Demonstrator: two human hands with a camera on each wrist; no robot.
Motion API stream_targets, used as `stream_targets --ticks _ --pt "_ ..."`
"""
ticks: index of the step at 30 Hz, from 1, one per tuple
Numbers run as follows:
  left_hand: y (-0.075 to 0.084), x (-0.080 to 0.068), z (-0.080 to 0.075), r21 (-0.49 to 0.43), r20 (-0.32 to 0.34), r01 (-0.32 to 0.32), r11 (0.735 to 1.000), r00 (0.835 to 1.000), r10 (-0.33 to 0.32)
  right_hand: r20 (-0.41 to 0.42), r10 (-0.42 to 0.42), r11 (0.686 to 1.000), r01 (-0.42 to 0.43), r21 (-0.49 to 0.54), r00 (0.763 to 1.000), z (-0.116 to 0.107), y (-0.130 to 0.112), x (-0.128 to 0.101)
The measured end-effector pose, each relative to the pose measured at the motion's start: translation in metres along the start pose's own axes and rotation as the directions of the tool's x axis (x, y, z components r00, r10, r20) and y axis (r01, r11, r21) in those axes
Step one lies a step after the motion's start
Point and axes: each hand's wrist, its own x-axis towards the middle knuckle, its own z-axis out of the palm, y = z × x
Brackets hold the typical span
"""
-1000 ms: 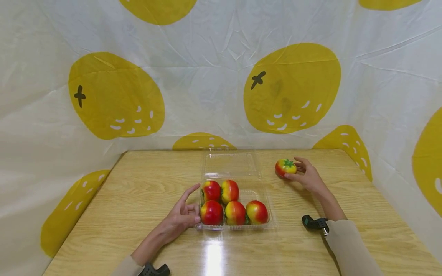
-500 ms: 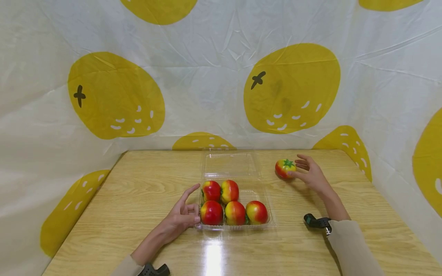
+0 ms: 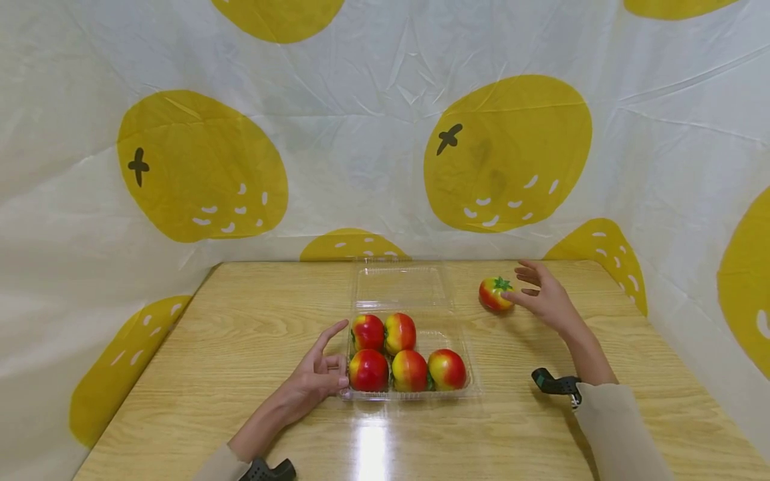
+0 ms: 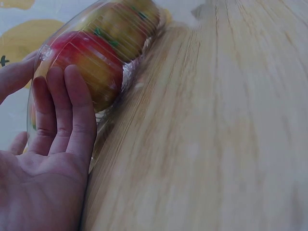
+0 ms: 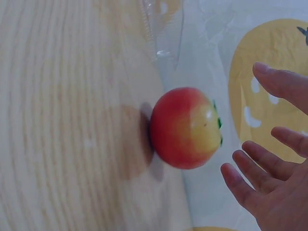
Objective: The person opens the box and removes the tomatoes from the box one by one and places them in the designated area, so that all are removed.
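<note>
A clear plastic tray sits mid-table with several red-and-yellow tomatoes in it; its lid lies open behind. My left hand rests against the tray's left wall, and the left wrist view shows its straight fingers pressed on the plastic beside a tomato. One loose tomato stands on the table to the right of the lid. My right hand hovers just right of it with fingers spread. In the right wrist view the hand is apart from this tomato.
The wooden table is walled on the left, back and right by a white cloth printed with yellow fruit. Black wrist straps sit on both forearms. Bare wood lies left of the tray and along the front edge.
My right hand has let go of the loose tomato, opening its fingers and drawing slightly up and away. The tomato stays on the table. The left hand and tray have not moved.
</note>
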Motion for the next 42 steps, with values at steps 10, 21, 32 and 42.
stream_targets --ticks 10,21,32,42 --pt "-0.002 0.000 -0.002 -0.006 -0.021 0.020 1.000 1.000 -0.020 -0.011 -0.086 0.995 0.085 -0.042 0.996 0.001 -0.025 -0.007" --pt "-0.001 0.000 -0.001 -0.005 -0.003 -0.003 1.000 1.000 0.003 0.049 -0.199 0.977 0.202 -0.063 0.979 0.006 -0.050 -0.011" --pt "0.003 0.000 0.000 -0.009 0.002 0.007 1.000 1.000 -0.007 0.143 -0.230 0.968 0.242 -0.074 0.963 0.009 -0.073 -0.019" --pt "0.003 0.000 0.001 -0.017 -0.002 0.015 1.000 1.000 -0.015 0.245 -0.262 0.955 0.287 -0.073 0.933 0.021 -0.086 -0.023"
